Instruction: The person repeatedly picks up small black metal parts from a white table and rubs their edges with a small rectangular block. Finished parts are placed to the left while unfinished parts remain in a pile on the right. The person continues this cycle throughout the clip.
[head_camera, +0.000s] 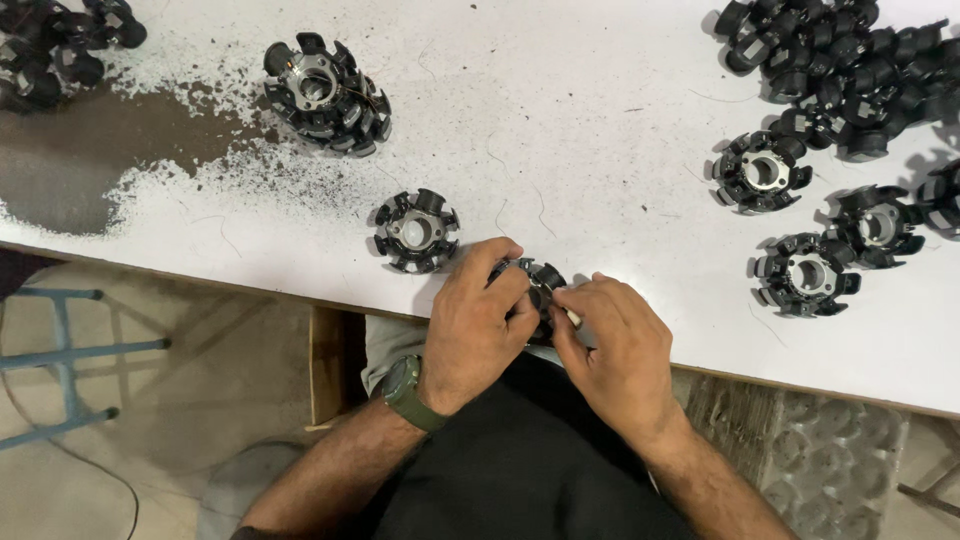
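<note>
Stator core (540, 285), a black ring with radial poles and a metal hub, sits at the near edge of the white surface (600, 150), lower centre of the frame, mostly hidden between the two hands. Judging by its steel laminations and plastic pole caps, it is probably fairly heavy for its size, rigid and not slippery; the poles give good purchase around the rim, while any thin wire on it would be the delicate part, so the outer poles look like the safest place to take hold.

The left hand (475, 335), with a green watch (405, 392) on its wrist, wraps over the core from the left, its fingers (505, 290) curled closed on the rim. The right hand (620, 350) comes in from the right with thumb and forefinger pinched together on a small pale piece (572, 317) right against the core; what that piece is cannot be told.

Just to the upper left lies a similar bare core (417, 231), and further up left a larger stack of cores (325, 95) beside a worn grey patch. More loose cores (805, 272) are scattered at right, below a heap (850, 70) in the upper right corner. A blue stool frame (62, 355) stands on the floor at lower left.
</note>
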